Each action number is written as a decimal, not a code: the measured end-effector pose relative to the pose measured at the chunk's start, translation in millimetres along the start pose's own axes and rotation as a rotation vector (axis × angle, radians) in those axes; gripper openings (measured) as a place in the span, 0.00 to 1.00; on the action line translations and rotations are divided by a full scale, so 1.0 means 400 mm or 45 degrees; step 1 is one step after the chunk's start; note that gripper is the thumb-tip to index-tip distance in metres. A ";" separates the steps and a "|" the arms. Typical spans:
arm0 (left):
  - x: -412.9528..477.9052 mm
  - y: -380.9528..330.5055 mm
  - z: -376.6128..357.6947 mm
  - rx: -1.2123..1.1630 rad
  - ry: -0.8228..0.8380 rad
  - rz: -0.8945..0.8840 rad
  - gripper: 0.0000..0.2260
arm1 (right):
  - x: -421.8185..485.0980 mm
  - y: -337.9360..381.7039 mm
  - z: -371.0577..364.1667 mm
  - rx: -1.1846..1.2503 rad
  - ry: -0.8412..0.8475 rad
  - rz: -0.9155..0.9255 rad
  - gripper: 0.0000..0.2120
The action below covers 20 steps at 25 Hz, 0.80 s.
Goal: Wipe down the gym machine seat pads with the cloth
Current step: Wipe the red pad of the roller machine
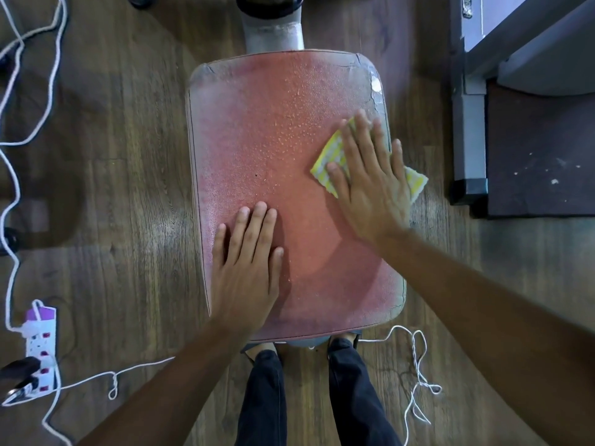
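A worn red seat pad (277, 149) fills the middle of the view, speckled with small droplets over its upper centre and cracked at the far right corner. My right hand (370, 181) lies flat on a yellow-and-white striped cloth (330, 152), pressing it onto the pad's right edge; part of the cloth sticks out past the edge. My left hand (246, 262) rests flat on the pad's lower left part, fingers together, holding nothing.
A grey metal post (273, 30) joins the pad at the far end. White cords (19, 91) trail over the wooden floor at left, with a power strip (42, 346) at lower left. A dark machine frame (515, 107) stands at right. My legs are below the pad.
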<state>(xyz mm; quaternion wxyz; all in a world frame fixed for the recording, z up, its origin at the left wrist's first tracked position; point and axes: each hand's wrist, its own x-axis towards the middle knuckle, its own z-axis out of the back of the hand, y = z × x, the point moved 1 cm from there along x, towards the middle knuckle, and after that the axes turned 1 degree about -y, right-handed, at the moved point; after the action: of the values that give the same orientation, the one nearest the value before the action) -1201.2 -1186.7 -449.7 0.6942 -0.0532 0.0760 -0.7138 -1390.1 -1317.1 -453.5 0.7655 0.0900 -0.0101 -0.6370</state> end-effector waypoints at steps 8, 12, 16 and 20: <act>0.228 0.068 0.016 -0.124 -0.150 0.200 0.23 | -0.196 -0.009 -0.007 0.083 0.068 -0.138 0.28; 0.248 0.076 -0.009 -0.050 -0.060 0.186 0.25 | -0.187 -0.018 -0.014 -0.041 0.056 0.122 0.28; 0.248 0.074 -0.009 -0.030 -0.044 0.186 0.25 | -0.064 -0.016 -0.011 -0.024 -0.004 0.089 0.28; 0.248 0.074 -0.010 -0.013 -0.036 0.189 0.25 | 0.057 -0.004 -0.003 0.014 -0.036 0.008 0.28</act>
<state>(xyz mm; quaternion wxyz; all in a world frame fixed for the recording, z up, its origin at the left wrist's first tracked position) -1175.8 -1286.3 -462.0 0.7459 -0.0610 0.0735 -0.6592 -1387.3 -1339.5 -457.2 0.7669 0.0850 -0.0248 -0.6357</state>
